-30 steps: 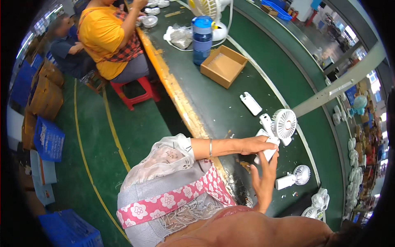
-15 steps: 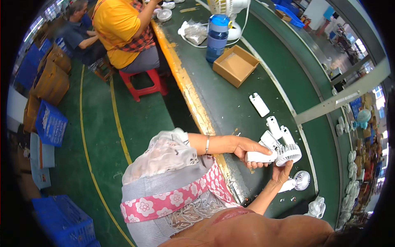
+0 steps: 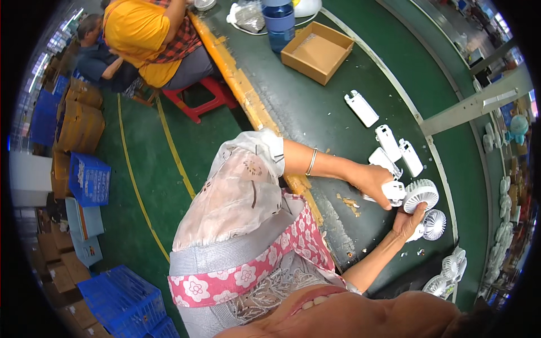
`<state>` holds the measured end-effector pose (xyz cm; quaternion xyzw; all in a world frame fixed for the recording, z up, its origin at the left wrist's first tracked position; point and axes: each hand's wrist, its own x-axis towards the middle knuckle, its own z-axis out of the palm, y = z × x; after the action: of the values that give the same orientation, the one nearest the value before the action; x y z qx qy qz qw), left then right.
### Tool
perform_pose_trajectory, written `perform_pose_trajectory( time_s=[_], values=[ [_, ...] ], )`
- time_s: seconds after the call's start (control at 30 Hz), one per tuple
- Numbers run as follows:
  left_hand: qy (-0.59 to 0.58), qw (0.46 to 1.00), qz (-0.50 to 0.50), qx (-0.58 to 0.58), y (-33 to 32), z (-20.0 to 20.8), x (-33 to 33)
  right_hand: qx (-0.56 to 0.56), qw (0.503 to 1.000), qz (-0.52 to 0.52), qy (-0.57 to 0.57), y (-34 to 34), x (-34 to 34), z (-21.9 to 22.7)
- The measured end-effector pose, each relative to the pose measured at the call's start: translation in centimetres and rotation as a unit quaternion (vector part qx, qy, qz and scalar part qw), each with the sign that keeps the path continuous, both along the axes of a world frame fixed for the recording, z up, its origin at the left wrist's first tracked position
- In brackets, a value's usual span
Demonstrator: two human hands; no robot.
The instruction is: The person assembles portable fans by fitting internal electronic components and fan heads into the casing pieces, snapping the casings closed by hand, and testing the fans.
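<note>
My left hand (image 3: 375, 183), with a bracelet on its wrist, is closed around the white handle part (image 3: 395, 192) of a small handheld fan. Its fingers are partly hidden beneath the hand. My right hand (image 3: 407, 223) grips the round, ribbed fan head (image 3: 421, 195) from below, thumb against its rim. Head and handle part meet between the hands; whether they are joined I cannot tell. Just beyond my left hand lie several white handle housings, among them an upright one (image 3: 387, 142) and a tilted one (image 3: 411, 158). Another white fan (image 3: 434, 225) rests beside my right hand.
Farther along the dark bench (image 3: 315, 121) lie a single white housing (image 3: 361, 109), an open cardboard box (image 3: 318, 53) and a blue bottle (image 3: 279, 25). More fans (image 3: 452, 265) are at lower right. A metal post (image 3: 479, 104) rises at the right. Co-workers sit at upper left.
The view has shifted, and the bench things appear in new places. My left hand has turned over, its back now upward on the handle part. The fan head has tilted in my right hand.
</note>
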<state>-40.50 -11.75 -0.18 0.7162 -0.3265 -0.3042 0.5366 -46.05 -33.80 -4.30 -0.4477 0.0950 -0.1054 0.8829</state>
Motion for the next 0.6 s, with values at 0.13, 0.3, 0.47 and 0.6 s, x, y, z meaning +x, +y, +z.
perform_pose_trajectory(
  time_s=[0.13,0.3,0.47,0.6],
  values=[
    [0.000,0.999,-0.003,-0.045,-1.4,2.1,1.1,0.045,0.996,-0.073,-0.020,-0.1,-1.0,1.8],
    [0.098,0.985,0.144,0.008,-1.7,1.5,3.2,0.214,0.973,-0.082,-0.041,0.4,0.6,2.1],
    [0.360,0.901,0.112,-0.217,-2.6,0.2,5.0,0.210,0.970,-0.100,-0.065,-0.5,1.2,3.0],
    [0.404,0.887,0.123,-0.186,-3.1,0.9,4.9,0.227,0.965,-0.074,-0.107,-1.4,0.5,3.8]
  ],
)
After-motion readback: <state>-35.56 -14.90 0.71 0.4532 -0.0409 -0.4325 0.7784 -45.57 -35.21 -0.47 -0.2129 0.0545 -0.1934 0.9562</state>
